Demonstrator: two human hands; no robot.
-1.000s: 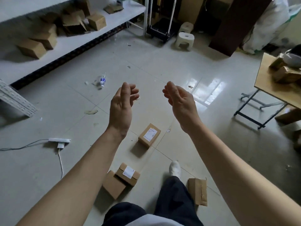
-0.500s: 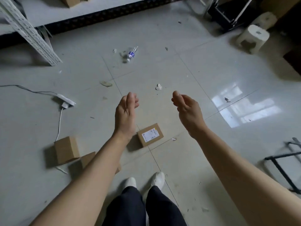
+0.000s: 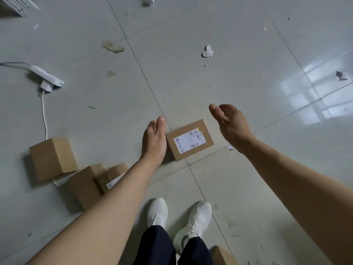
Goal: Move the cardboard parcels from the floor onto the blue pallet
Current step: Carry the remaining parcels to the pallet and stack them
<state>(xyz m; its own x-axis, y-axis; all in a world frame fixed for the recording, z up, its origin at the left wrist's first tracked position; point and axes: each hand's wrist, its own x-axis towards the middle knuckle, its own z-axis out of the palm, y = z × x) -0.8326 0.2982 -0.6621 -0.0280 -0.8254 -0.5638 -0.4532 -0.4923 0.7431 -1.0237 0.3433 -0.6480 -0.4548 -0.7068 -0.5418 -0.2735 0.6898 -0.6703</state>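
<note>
Both hands are empty, fingers relaxed: the left hand (image 3: 153, 138) flanks the left edge of a flat brown cardboard parcel with a white label (image 3: 190, 139), and the right hand (image 3: 231, 125) hovers by its right side. The parcel lies on the pale tiled floor (image 3: 191, 73), with plain brown cardboard boxes (image 3: 51, 158) to its left.

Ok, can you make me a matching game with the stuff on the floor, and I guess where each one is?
Things:
1 labelled parcel
2 power strip
3 crumpled paper
4 white shoes

Places:
A bottom middle of the view
B between the left hand and the right hand
C far left side of the view
D farther away than both hands

Pairs: 1-B, 2-C, 3-D, 4-A
</note>
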